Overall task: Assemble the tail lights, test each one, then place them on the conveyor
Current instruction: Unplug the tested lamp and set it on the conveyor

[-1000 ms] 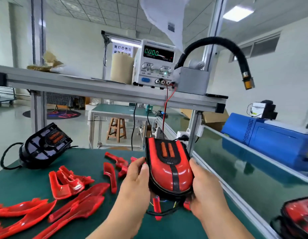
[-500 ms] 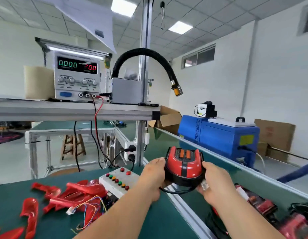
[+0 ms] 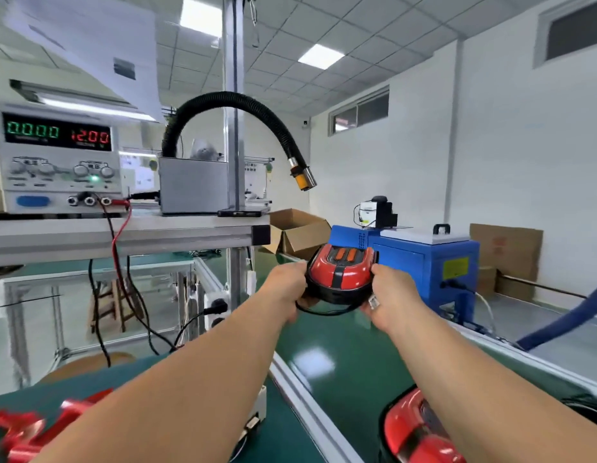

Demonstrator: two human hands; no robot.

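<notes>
An assembled tail light (image 3: pixel 340 274), red lens with a black centre stripe and two orange bars, is held out over the green conveyor belt (image 3: pixel 327 349). My left hand (image 3: pixel 285 289) grips its left side and my right hand (image 3: pixel 392 300) grips its right side, with a small white connector at the fingers. A black cable loops under the light. Both arms are stretched forward. Another red tail light (image 3: pixel 414 429) lies on the belt at the bottom, partly hidden by my right forearm.
A power supply (image 3: pixel 58 158) showing 0000 and 12.00 stands on the grey shelf (image 3: pixel 123 233) with red and black leads hanging. A black flexible hose (image 3: pixel 237 101) arches above. A blue machine (image 3: pixel 420 262) sits beyond the belt. Red lens parts (image 3: pixel 26 429) lie on the bench.
My hands have carried the tail light from the bench to the right and further out over the conveyor. The view has swung right; the button box has left the frame.
</notes>
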